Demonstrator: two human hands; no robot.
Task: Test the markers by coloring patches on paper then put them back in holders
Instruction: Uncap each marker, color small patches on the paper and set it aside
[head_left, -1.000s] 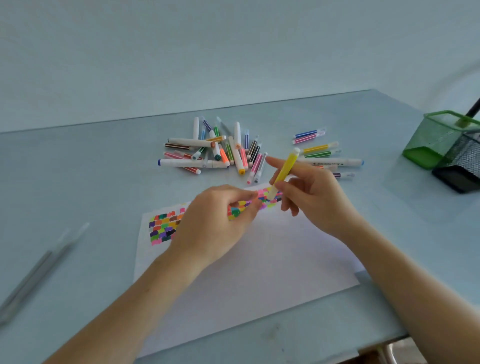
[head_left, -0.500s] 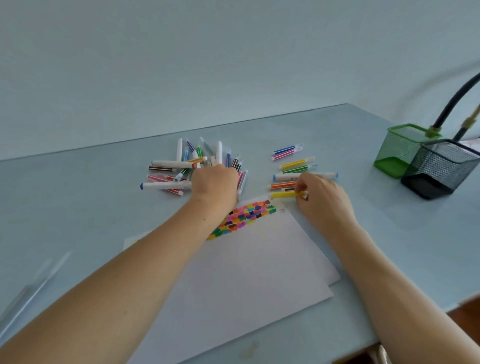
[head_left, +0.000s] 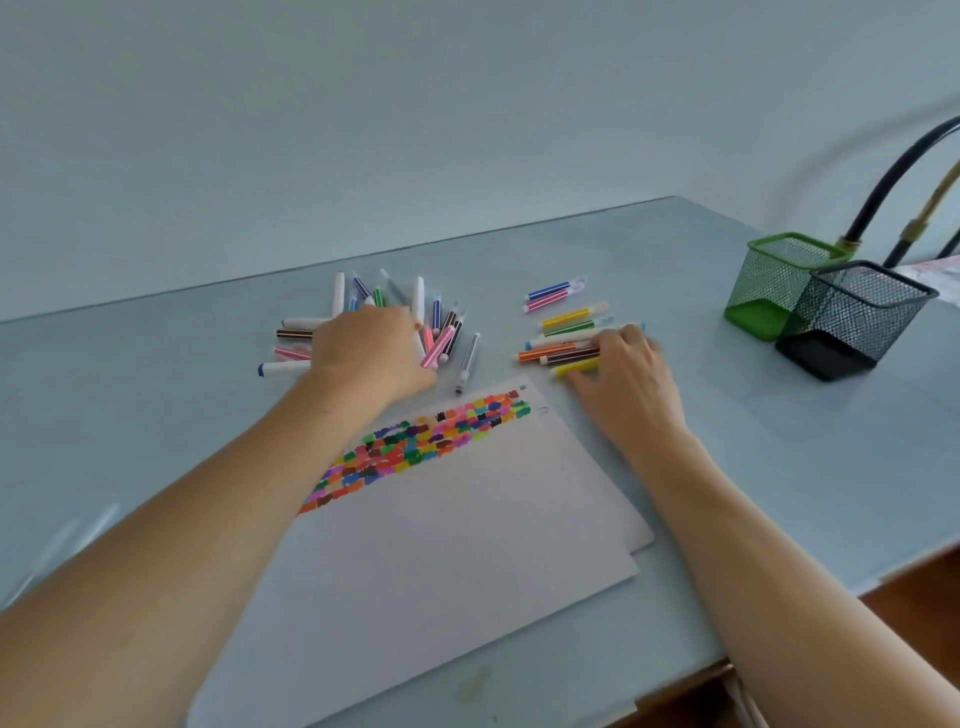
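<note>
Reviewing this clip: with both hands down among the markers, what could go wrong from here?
1. The left hand lies over the loose pile of markers; round barrels could roll off across the table.
2. The right hand is at the sorted row, touching the yellow marker; a nudge might mix tested with untested.
3. Both mesh holders, green holder and black holder, look empty and far right, so returns mean long reaches.

Left hand (head_left: 371, 356), right hand (head_left: 631, 376) — both outstretched

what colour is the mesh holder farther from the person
Green: the farther mesh holder shows clearly in the head view, behind the black mesh holder.
</note>
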